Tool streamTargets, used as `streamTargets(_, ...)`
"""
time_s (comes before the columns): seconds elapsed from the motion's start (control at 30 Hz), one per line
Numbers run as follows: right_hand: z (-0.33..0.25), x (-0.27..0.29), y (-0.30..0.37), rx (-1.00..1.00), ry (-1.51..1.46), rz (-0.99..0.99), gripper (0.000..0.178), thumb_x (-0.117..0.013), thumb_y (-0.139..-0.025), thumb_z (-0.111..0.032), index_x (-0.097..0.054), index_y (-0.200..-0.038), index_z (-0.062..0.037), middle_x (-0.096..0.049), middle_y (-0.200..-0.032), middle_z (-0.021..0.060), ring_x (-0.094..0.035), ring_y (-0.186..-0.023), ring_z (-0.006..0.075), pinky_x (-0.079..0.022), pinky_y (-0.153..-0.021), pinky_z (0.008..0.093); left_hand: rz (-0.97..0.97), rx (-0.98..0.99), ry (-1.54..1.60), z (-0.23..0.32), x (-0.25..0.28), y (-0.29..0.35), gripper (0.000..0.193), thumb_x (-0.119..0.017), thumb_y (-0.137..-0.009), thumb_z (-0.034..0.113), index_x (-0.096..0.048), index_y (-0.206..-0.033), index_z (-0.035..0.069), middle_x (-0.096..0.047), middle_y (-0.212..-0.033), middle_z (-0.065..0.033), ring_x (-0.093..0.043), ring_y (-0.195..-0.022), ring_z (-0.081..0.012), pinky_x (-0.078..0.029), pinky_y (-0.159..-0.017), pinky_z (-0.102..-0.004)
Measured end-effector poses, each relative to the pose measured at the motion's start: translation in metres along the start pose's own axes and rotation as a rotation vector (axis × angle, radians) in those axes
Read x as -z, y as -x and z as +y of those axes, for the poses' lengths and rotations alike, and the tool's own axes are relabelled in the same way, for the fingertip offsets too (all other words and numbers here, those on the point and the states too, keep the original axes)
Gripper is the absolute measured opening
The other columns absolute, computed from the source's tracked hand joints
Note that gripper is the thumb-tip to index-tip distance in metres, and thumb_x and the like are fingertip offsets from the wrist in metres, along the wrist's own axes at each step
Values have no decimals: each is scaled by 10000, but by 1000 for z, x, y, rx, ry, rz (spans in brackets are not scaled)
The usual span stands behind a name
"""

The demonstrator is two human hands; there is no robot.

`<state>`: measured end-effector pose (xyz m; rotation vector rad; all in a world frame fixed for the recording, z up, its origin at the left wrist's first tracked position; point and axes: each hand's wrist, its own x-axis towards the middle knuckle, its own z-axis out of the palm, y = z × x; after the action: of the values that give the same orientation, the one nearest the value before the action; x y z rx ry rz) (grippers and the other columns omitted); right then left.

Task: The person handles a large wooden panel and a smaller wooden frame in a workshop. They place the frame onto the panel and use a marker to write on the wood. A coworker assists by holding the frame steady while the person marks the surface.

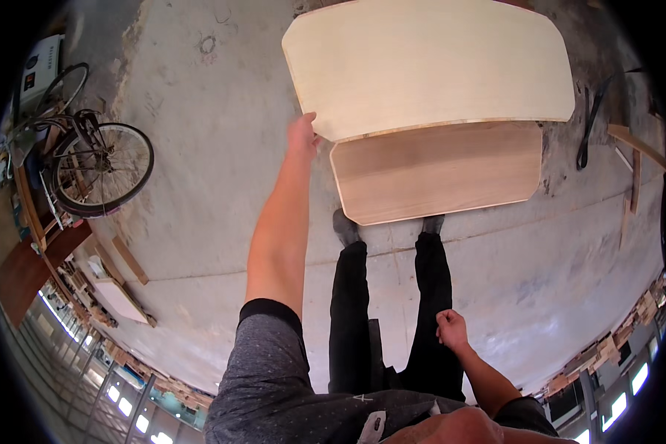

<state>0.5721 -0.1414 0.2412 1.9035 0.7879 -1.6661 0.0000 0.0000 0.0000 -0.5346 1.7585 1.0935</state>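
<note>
A large pale wooden board (pixel 429 63) with cut corners lies ahead of me. Its near left corner is pinched by my left hand (pixel 302 137), the thumb at the edge and some fingers hidden below. Beneath and nearer to me is a second, browner wooden board (pixel 436 174), its far part covered by the upper one. The lower board's near edge reaches over the tips of my shoes. Close to my right thigh hangs my right hand (pixel 451 328), its fingers curled in and no thing showing in them.
A bicycle (pixel 103 166) stands at the left beside a white box (pixel 41 66). Wood strips (pixel 129 259) and stacked wood pieces line the left and right sides. At the right lie a dark strap (pixel 588 126) and timber lengths (pixel 638 148). The concrete floor (pixel 200 185) is stained.
</note>
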Motion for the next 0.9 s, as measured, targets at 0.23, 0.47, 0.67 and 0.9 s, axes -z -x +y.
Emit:
streamTargets(0.23,-50,9,-25,-66,6,-164,217,-609,-1031,-279,-621,-973,-70,-634,-630,63,-571,-441,146,-441,-399,292,-104,-16,54,-11,12,61,376,-669,-1008,404,-644,-1191,77,-708,-1033,-37,-652,-868,-151,-516,-739,-343)
streamTargets(0.47,-180,85,-117,342,-973,-216,607,-582,-989,-598,-529,-1383,-138,-648,-1294,77,-598,-1212,254,-478,-1016,512,-443,11,32,-89,12,212,573,-676,-1027,318,-505,-1470,-2,-639,-1385,-140,-642,-1225,-251,-540,-1013,-436)
streamTargets(0.67,-277,160,-64,836,-1423,-424,755,-628,-982,-505,-429,-1548,-47,-533,-1532,115,-496,-1404,327,-402,-1177,475,-613,4,120,-88,-32,371,504,-627,-1051,284,-493,-1462,24,-622,-1387,-112,-648,-1216,-253,-562,-1022,-455)
streamTargets(0.9,-305,258,4,741,-1058,-354,505,-558,-1036,-214,-465,-1483,1,-601,-1432,158,-594,-1288,324,-490,-1100,445,-650,-129,81,-42,-86,516,517,-588,-1069,290,-458,-1474,-5,-603,-1409,-130,-634,-1246,-268,-566,-1018,-474)
